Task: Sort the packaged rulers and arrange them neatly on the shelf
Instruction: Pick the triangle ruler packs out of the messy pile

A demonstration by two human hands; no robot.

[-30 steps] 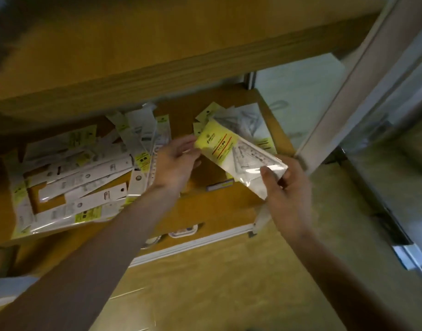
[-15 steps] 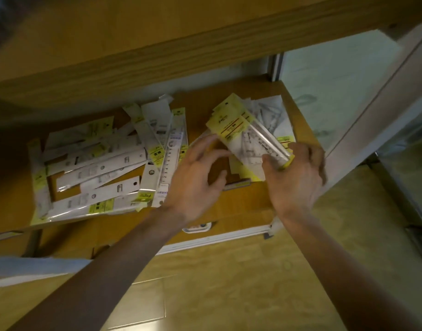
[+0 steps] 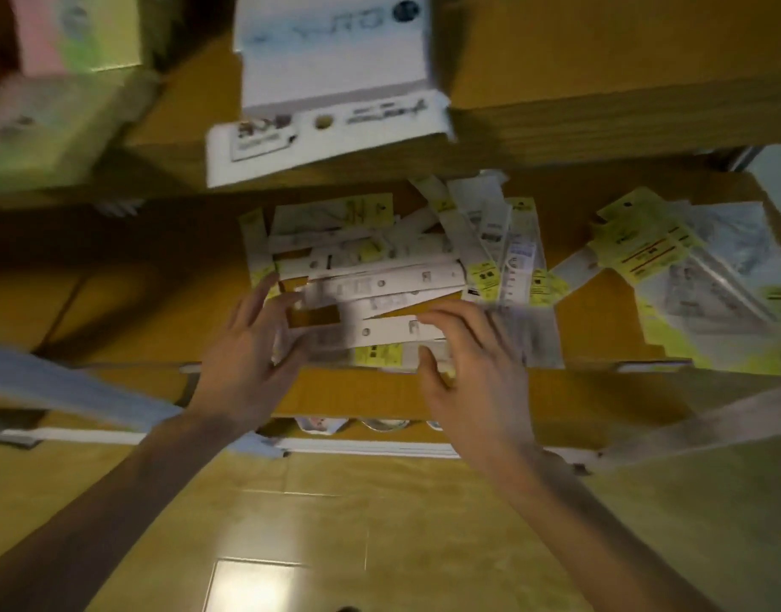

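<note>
A loose heap of long white and yellow packaged rulers (image 3: 379, 276) lies on the wooden shelf (image 3: 600, 386). My left hand (image 3: 251, 351) is at the heap's left end, fingers spread and touching the packs there. My right hand (image 3: 472, 360) rests over the near packs at the heap's front, fingers relaxed and straight. Neither hand grips a pack. A separate stack of clear triangle-ruler packs with yellow headers (image 3: 697, 276) lies at the shelf's right end, apart from both hands. The view is blurred by motion.
A white box (image 3: 331, 86) overhangs the edge of the shelf above. A pink and green box (image 3: 66, 81) stands up there at the left. Below the shelf are a tiled floor (image 3: 335, 523) and a pale bar (image 3: 70, 390) at the left.
My right hand has let go of the triangle-ruler pack, which now lies on the right-hand stack. Both hands have moved left onto the heap of long rulers. The view has swung left and upward.
</note>
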